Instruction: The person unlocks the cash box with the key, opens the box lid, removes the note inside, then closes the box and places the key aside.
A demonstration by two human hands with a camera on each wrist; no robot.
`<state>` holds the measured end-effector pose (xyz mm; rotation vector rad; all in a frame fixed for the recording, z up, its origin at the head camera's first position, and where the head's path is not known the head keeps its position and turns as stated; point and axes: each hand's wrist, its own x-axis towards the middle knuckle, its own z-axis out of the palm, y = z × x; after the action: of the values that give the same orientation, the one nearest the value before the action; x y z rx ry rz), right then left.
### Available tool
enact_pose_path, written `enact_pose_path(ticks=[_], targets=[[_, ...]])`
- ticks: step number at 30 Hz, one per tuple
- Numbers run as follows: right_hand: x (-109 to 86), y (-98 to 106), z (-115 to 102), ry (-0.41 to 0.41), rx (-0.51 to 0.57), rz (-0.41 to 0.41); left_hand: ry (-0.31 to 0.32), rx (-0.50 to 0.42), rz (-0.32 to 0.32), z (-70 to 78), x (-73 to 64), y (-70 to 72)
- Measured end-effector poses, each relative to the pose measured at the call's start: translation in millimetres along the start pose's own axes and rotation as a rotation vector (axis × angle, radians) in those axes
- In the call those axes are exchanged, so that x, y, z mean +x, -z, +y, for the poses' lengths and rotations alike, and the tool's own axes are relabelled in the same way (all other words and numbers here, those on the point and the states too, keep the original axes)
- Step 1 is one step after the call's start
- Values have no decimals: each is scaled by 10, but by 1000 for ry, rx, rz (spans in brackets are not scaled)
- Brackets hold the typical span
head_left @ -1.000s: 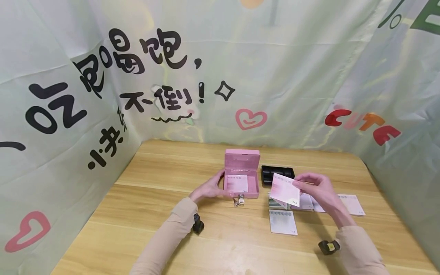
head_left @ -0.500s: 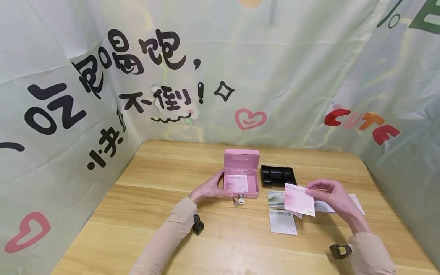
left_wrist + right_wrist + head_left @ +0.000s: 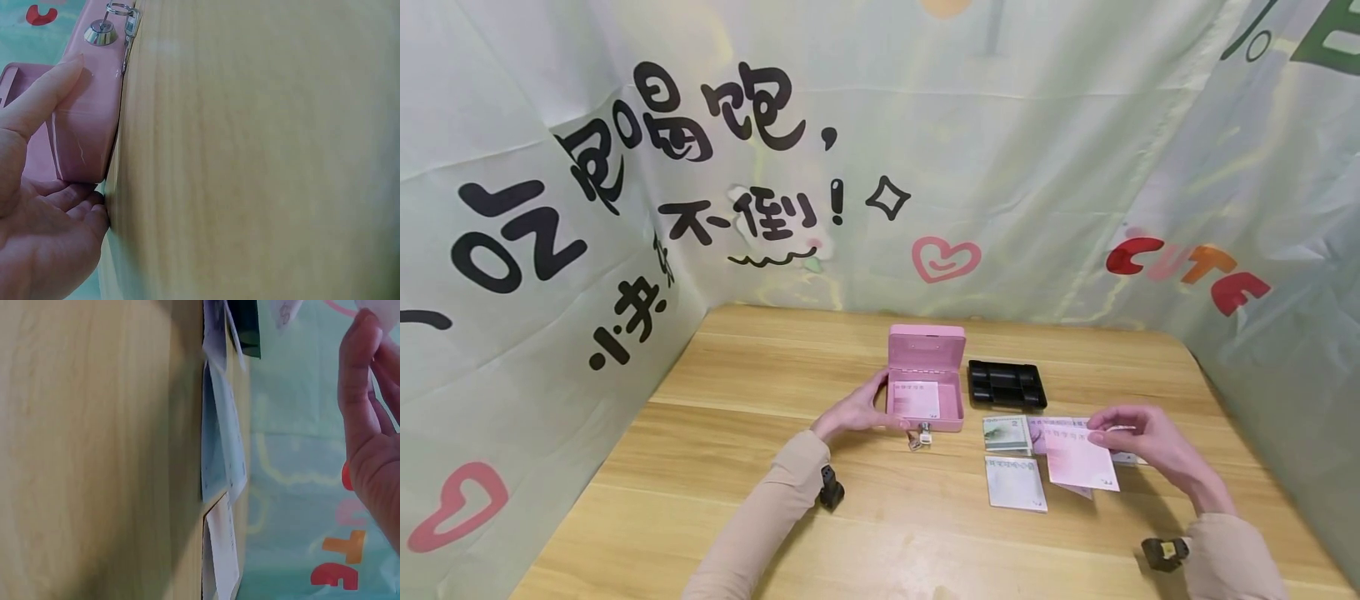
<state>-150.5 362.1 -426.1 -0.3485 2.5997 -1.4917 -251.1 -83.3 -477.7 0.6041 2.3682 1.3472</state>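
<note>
At the pink cash box (image 3: 927, 350), my left hand (image 3: 857, 412) grips the left front corner. In the left wrist view the thumb presses the front wall beside the lock (image 3: 100, 34), and the fingers curl against the side. The lid stands up, and a pink banknote (image 3: 917, 400) lies inside. My right hand (image 3: 1146, 442) pinches a folded pink banknote (image 3: 1081, 458) by its upper right corner, above the row of notes. A lower flap of it hangs below. In the right wrist view only a bit of this note (image 3: 384, 311) shows at the fingertips.
A black compartment tray (image 3: 1000, 377) sits right of the box. In front of it lie a green banknote (image 3: 1006, 435), a partly covered purple banknote (image 3: 1039, 442) and a pale folded banknote (image 3: 1015, 485). Keys (image 3: 914, 442) hang at the box lock. Printed cloth surrounds the table.
My right hand has moved right and toward me with the folded pink banknote, uncovering the green and purple notes. The left hand has stayed at the box.
</note>
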Motion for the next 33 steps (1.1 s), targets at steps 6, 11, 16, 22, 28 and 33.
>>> enact_pose_path(ticks=[6,11,16,22,28,33], targets=[[-5,15,67,17,-27,-71,6,4,-1,-6,4,0],[-5,1,93,25,-49,-107,-5,-3,-3,-8,11,-1],[8,-21,149,104,-84,-125,-9,-17,-5,3,5,-3],[26,-36,188,101,-114,-157,-3,-6,-6,10,-5,-7],[13,-50,195,64,-147,-160,-5,-11,-6,16,-11,-5],[11,-66,205,31,-165,-161,-14,-23,-7,13,-7,-2]])
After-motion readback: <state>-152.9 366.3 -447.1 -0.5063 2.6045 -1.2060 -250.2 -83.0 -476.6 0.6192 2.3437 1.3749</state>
